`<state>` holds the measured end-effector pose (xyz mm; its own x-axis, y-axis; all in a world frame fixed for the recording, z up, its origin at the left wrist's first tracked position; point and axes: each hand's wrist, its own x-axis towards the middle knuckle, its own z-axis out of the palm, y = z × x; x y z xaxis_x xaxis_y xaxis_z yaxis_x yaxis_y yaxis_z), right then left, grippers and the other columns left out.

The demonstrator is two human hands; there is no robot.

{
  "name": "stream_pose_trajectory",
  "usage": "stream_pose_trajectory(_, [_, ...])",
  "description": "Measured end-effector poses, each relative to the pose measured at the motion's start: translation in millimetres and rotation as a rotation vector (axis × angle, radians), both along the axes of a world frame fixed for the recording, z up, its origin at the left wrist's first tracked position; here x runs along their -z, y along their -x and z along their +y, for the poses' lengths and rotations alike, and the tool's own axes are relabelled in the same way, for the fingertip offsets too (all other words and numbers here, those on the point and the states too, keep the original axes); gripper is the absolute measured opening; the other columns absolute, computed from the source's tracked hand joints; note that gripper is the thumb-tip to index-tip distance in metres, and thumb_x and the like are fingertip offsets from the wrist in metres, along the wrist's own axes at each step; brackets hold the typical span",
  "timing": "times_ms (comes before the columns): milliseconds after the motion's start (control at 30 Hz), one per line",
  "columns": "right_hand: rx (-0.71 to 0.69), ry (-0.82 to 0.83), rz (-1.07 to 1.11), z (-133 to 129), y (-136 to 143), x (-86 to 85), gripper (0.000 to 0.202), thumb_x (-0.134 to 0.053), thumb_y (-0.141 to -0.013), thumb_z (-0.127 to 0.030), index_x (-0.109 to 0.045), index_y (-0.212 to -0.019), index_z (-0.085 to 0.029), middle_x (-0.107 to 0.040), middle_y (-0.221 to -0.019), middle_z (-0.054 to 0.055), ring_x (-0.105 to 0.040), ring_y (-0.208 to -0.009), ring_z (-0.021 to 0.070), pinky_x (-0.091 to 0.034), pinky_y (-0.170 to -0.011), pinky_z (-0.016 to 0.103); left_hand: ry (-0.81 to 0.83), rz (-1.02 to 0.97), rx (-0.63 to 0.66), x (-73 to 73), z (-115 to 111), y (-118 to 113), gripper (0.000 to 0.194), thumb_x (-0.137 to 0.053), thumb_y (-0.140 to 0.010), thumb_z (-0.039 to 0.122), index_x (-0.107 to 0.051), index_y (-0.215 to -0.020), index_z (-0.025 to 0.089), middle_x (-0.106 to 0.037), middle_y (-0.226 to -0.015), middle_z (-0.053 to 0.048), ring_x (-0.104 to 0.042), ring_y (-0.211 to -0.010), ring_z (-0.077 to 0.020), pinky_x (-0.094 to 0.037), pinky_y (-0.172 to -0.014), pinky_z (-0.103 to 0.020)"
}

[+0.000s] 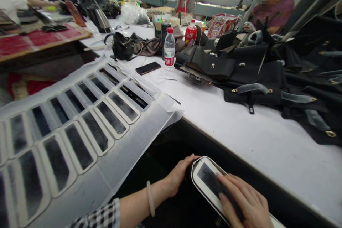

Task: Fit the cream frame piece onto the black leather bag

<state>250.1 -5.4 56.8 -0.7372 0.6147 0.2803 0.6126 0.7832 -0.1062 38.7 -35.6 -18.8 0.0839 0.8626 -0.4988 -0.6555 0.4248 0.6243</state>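
A long, rounded panel (199, 178) with a white border and a dark middle is held low in front of me, at the table's edge. It sits at the end of a dark piece whose rim runs around it. My left hand (176, 176) grips the far left end, fingers partly hidden behind it. Across the panel's dark middle lies my right hand (247, 199), its fingers and thumb closed on a dark strip there. Many similar white-bordered panels (72, 142) lie in rows on a pale sheet (128, 149) to the left.
Black leather bag parts (256, 71) with metal clasps are heaped on the white table (213, 114) at right. A water bottle (169, 50), a phone (148, 68) and a red bottle (190, 32) stand or lie farther back. Other people (275, 7) sit beyond.
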Motion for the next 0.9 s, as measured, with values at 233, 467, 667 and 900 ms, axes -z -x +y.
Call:
stream_pose_trajectory(233, [-0.128, -0.226, -0.118, 5.7, 7.1, 5.2, 0.048, -0.058, -0.086, -0.035, -0.057, -0.134, -0.027, -0.053, -0.143, 0.004, -0.053, -0.125, 0.0343, -0.04, -0.088, 0.044, -0.048, -0.023, 0.021, -1.7, 0.1, 1.6, 0.052, -0.052, -0.09, 0.059, -0.071, -0.113, 0.016, -0.072, -0.114, -0.009, -0.062, -0.111, -0.0294, -0.037, -0.108, -0.044])
stream_pose_trajectory(467, [-0.235, -0.25, -0.165, 11.0, 9.6, 5.2, 0.046, -0.056, -0.088, -0.038, -0.059, -0.131, -0.024, -0.056, -0.139, -0.004, -0.06, -0.118, 0.0277, -0.039, -0.092, 0.043, -0.027, -0.142, 0.029, -2.4, -0.6, 0.8, 0.051, -0.051, -0.091, 0.059, -0.069, -0.116, 0.018, -0.073, -0.11, -0.007, -0.062, -0.111, -0.0275, -0.038, -0.108, -0.043])
stream_pose_trajectory(667, [-0.226, -0.177, -0.186, 14.4, 16.3, -2.7, 0.044, -0.054, -0.087, -0.035, -0.058, -0.129, -0.023, -0.059, -0.137, -0.003, -0.058, -0.122, 0.0243, -0.038, -0.097, 0.042, -0.003, -0.142, 0.027, -2.3, -0.4, 0.2, 0.054, -0.052, -0.09, 0.061, -0.07, -0.115, 0.018, -0.074, -0.107, -0.007, -0.063, -0.109, -0.0266, -0.038, -0.107, -0.042])
stream_pose_trajectory(900, [-0.234, -0.148, -0.104, 12.8, 28.3, -7.8, 0.046, -0.055, -0.081, -0.025, -0.059, -0.127, -0.024, -0.066, -0.127, -0.001, -0.064, -0.111, 0.0232, -0.035, -0.096, 0.042, 0.005, -0.155, 0.029, 1.3, -1.7, 0.7, 0.056, -0.051, -0.09, 0.061, -0.068, -0.119, 0.016, -0.073, -0.113, -0.009, -0.061, -0.114, -0.0281, -0.037, -0.109, -0.043])
